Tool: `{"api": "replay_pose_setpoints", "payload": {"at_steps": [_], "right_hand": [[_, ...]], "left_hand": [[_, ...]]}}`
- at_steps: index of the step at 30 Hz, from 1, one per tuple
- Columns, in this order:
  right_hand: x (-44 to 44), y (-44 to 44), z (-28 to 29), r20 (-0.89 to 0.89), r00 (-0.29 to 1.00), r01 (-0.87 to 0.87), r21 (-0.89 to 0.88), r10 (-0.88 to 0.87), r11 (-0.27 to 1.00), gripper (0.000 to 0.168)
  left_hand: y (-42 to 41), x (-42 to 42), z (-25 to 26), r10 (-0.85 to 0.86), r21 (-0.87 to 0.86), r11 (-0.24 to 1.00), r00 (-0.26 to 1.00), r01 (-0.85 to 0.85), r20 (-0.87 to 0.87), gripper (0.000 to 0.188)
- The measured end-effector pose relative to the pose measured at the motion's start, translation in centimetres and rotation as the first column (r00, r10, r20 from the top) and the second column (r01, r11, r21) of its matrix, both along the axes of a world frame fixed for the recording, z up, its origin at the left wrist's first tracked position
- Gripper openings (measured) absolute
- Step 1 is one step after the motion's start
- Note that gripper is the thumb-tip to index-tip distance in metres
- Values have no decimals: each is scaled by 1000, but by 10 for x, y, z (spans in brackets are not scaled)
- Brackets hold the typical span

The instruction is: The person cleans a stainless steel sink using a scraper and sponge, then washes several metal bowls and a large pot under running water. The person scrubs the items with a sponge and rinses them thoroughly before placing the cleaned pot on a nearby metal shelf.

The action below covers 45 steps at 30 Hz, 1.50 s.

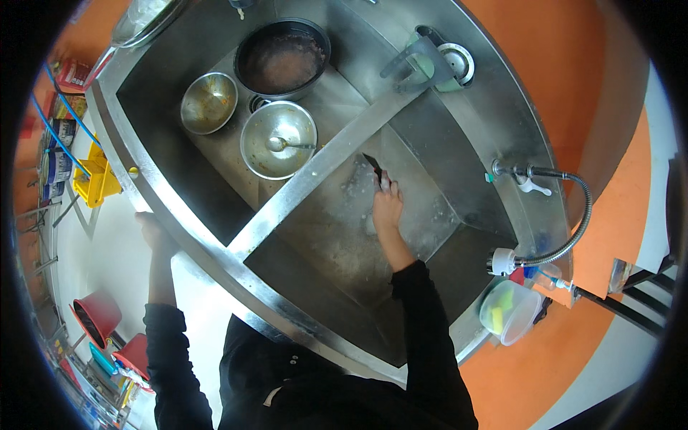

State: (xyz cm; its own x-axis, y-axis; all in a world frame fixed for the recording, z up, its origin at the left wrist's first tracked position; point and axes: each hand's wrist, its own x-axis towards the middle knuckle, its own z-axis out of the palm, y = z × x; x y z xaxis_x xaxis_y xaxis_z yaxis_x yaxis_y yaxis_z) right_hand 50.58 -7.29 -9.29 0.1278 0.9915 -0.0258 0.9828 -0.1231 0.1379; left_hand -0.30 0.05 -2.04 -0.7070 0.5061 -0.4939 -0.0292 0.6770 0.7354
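My right hand (388, 207) reaches down into the right basin of a stainless steel double sink (328, 236). It grips a dark tool (371, 160) with a flat blade; whether this is a scraper or a knife cannot be told. Whitish wet patches mark the basin floor around the blade. On the left, my left hand (153, 231) is at the outer side of the sink's front rim (177, 231), blurred, its fingers not clearly visible. Beyond the divider (333, 148), the left basin holds a dark pot (282, 62) of murky liquid and two soiled metal bowls (209, 103), one with a spoon (277, 144).
A hose faucet (580, 215) with a white spray head (502, 262) curves over the right side. Beside it stands a clear plastic tub (510, 314) with sponges. A grey holder (424, 64) spans the divider's far end. Yellow (97, 177) and red buckets (99, 317) stand left.
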Motion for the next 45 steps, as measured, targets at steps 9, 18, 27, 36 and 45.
{"api": "replay_pose_setpoints", "payload": {"at_steps": [9, 18, 27, 36, 45], "right_hand": [[-1, -16, -30, 21, 997, -72, -12, 72, 997, 40], [20, -129, 10, -95, 995, -9, -219, -12, 976, 37], [-20, -19, 3, -142, 968, -212, -13, 208, 977, 41], [3, -116, -4, -201, 933, -329, -143, 298, 933, 42], [-9, -115, 25, -253, 918, -355, -173, 307, 919, 44]], "left_hand": [[-2, -13, -13, -51, 17, 999, 999, 51, 14, 68], [-1, -42, -56, -193, 63, 977, 966, 206, -172, 69], [1, -65, -70, -248, -55, 968, 914, 244, -321, 58], [-16, -68, -70, -275, 8, 960, 947, 280, -166, 44], [1, -20, -27, -82, 1, 997, 996, 82, 23, 62]]}}
